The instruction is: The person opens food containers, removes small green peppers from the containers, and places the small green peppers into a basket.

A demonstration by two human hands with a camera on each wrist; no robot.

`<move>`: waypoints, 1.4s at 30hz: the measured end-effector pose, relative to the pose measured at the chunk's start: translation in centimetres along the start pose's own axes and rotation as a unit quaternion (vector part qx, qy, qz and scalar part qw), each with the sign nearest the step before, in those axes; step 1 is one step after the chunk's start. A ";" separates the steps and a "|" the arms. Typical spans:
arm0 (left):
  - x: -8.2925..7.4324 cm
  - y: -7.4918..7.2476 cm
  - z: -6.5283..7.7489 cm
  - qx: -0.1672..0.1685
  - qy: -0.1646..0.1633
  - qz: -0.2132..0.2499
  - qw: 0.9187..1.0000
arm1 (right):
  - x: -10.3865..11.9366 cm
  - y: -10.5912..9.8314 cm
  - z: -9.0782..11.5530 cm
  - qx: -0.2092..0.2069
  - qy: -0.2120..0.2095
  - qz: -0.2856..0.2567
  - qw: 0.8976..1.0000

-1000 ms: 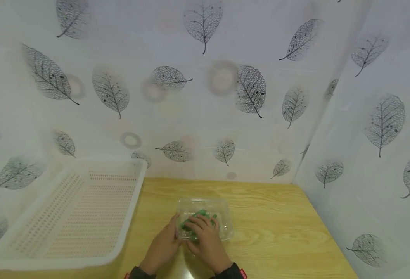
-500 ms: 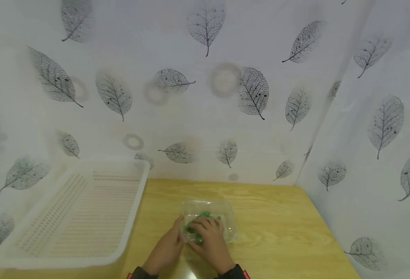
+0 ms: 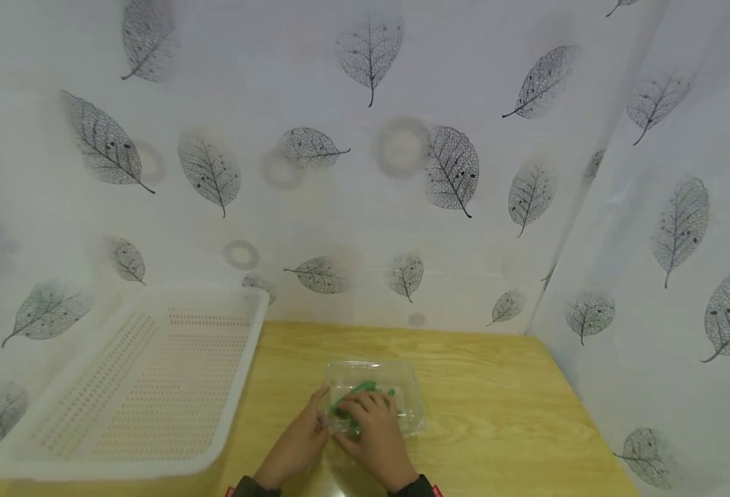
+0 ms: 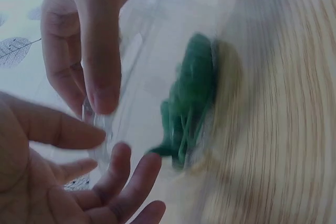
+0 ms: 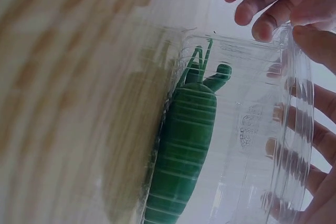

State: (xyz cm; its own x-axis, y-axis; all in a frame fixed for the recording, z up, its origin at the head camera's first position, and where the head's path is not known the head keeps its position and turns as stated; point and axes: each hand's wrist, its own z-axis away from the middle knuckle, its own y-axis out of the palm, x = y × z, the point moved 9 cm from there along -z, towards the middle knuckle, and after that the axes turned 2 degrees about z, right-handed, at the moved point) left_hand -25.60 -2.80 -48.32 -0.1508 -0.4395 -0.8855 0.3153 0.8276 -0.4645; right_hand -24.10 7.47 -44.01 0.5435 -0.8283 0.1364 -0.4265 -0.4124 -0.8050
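Observation:
A clear plastic box (image 3: pixel 405 386) stands on the table in front of me, with a green long-bodied object (image 5: pixel 184 145) inside. Thin strands and a stubby limb stick out at one end; I cannot tell exactly what it is. My left hand (image 3: pixel 296 442) cups the box's left side, its thumb and index finger pinching the front corner. Across the front part reaches my right hand (image 3: pixel 373 435), its thumb at the front rim and its fingers seen through the plastic in the right wrist view. It partly hides the green object in the head view. Whether a lid covers the box cannot be told.
To the left stands a large white perforated basket (image 3: pixel 234 386). The wooden table (image 3: pixel 495 400) is bordered at the back and right by white, leaf-patterned sheets (image 3: pixel 352 207).
Both hands stay at the box and have hardly moved, apart from slight shifts of the right fingers. The head view has drifted a little. Basket and box keep their places.

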 end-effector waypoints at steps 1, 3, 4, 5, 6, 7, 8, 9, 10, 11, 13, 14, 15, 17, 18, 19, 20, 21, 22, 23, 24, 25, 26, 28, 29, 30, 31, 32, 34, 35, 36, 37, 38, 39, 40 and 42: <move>0.0 0.1 0.0 0.003 0.004 0.008 1.000 | 0.0 0.1 0.0 -0.001 0.000 0.001 1.000; 0.1 0.2 -0.1 0.007 0.007 0.025 1.000 | 0.0 0.1 0.1 -0.002 0.001 0.001 1.000; 0.2 0.2 -0.1 0.008 0.007 0.035 0.999 | 0.0 0.2 0.1 -0.002 0.002 0.000 1.000; 0.3 0.3 -0.1 0.010 0.004 0.045 0.999 | 0.0 0.3 0.1 -0.001 0.002 0.000 1.000; 0.4 0.3 -0.1 0.011 0.000 0.054 0.998 | 0.1 0.3 0.1 -0.002 0.002 0.000 1.000; 0.6 0.3 -0.2 0.010 -0.005 0.060 0.998 | 0.1 0.3 0.1 -0.003 0.002 0.001 1.000; 0.7 0.3 -0.2 0.009 -0.008 0.066 0.998 | 0.2 0.3 0.1 -0.006 0.000 0.001 1.000; 0.8 0.2 -0.2 0.009 -0.010 0.070 0.997 | 0.2 0.3 0.0 -0.010 -0.002 0.004 1.000; 0.9 0.2 -0.3 0.007 -0.013 0.073 0.997 | 0.3 0.2 0.0 -0.013 -0.005 0.007 1.000; 0.9 0.1 -0.3 0.004 -0.015 0.074 0.997 | 0.4 0.1 -0.1 -0.019 -0.008 0.011 1.000; 0.9 -0.1 -0.3 -0.002 -0.017 0.073 0.997 | 0.6 0.0 -0.3 -0.026 -0.015 0.025 0.999; 0.8 -0.1 -0.4 -0.005 -0.017 0.073 0.997 | 0.6 0.0 -0.4 -0.027 -0.018 0.031 0.999; 0.8 -0.2 -0.4 -0.007 -0.017 0.071 0.997 | 0.7 0.0 -0.5 -0.025 -0.020 0.038 0.999; 0.8 -0.3 -0.4 -0.012 -0.016 0.068 0.998 | 0.8 0.2 -0.6 -0.018 -0.021 0.047 0.999; 0.8 -0.3 -0.3 -0.014 -0.015 0.066 0.998 | 0.8 0.2 -0.6 -0.013 -0.021 0.050 0.998; 0.8 -0.3 -0.3 -0.016 -0.015 0.065 0.998 | 0.8 0.3 -0.7 -0.009 -0.021 0.049 0.999; 0.9 -0.3 -0.3 -0.019 -0.016 0.065 0.998 | 0.9 0.4 -0.7 -0.006 -0.020 0.048 0.999; 1.0 -0.4 -0.3 -0.021 -0.017 0.064 0.998 | 0.9 0.5 -0.6 -0.003 -0.019 0.047 0.999; 1.0 -0.4 -0.2 -0.023 -0.018 0.065 0.997 | 0.9 0.6 -0.6 -0.001 -0.016 0.046 0.999; 1.1 -0.4 -0.2 -0.025 -0.019 0.066 0.997 | 0.9 0.7 -0.6 0.000 -0.014 0.045 0.999; 1.1 -0.4 -0.2 -0.026 -0.021 0.064 0.997 | 0.9 0.7 -0.6 0.001 -0.012 0.043 0.999; 1.2 -0.4 -0.2 -0.027 -0.024 0.064 0.997 | 0.9 0.8 -0.5 0.002 -0.010 0.042 0.999; 1.2 -0.4 -0.2 -0.028 -0.028 0.064 0.997 | 0.8 0.8 -0.5 0.003 -0.008 0.043 0.999; 1.2 -0.4 -0.2 -0.029 -0.032 0.062 0.997 | 0.8 0.8 -0.5 0.006 -0.005 0.042 0.999; 1.2 -0.4 -0.2 -0.031 -0.033 0.058 0.997 | 0.8 0.8 -0.5 0.007 -0.004 0.041 0.999; 1.2 -0.4 -0.2 -0.033 -0.035 0.056 0.997 | 0.8 0.8 -0.5 0.008 -0.002 0.039 0.999; 1.1 -0.5 -0.2 -0.034 -0.034 0.054 0.997 | 0.7 0.8 -0.5 0.008 -0.001 0.038 0.999; 1.1 -0.5 -0.2 -0.035 -0.033 0.051 0.998 | 0.7 0.8 -0.6 0.008 0.001 0.037 0.999; 1.0 -0.6 -0.2 -0.037 -0.029 0.047 0.998 | 0.7 0.8 -0.6 0.008 0.006 0.034 0.999; 1.0 -0.6 -0.2 -0.037 -0.029 0.048 0.998 | 0.6 0.8 -0.6 0.006 0.008 0.032 0.999; 1.0 -0.6 -0.2 -0.037 -0.030 0.051 0.998 | 0.6 0.8 -0.6 0.005 0.009 0.030 0.999; 1.1 -0.6 -0.2 -0.036 -0.032 0.054 0.997 | 0.6 0.7 -0.6 0.003 0.010 0.028 1.000; 1.2 -0.5 -0.2 -0.034 -0.036 0.058 0.997 | 0.7 0.7 -0.6 0.002 0.011 0.025 1.000; 1.4 -0.5 -0.2 -0.031 -0.041 0.063 0.997 | 0.7 0.8 -0.5 0.001 0.012 0.023 1.000; 1.5 -0.4 -0.2 -0.028 -0.047 0.068 0.996 | 0.7 0.8 -0.5 0.002 0.012 0.020 1.000; 1.9 -0.3 -0.3 -0.023 -0.060 0.078 0.995 | 0.7 0.9 -0.4 0.004 0.014 0.015 1.000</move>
State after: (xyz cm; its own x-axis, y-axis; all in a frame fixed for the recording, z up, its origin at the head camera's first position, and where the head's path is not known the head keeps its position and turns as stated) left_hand -26.28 -3.77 -49.87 0.0104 -0.3409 -0.9400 0.2819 0.9030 -0.3243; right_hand -24.42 6.33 -44.40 0.5099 -0.8508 0.1274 -0.4362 -0.3833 -0.8141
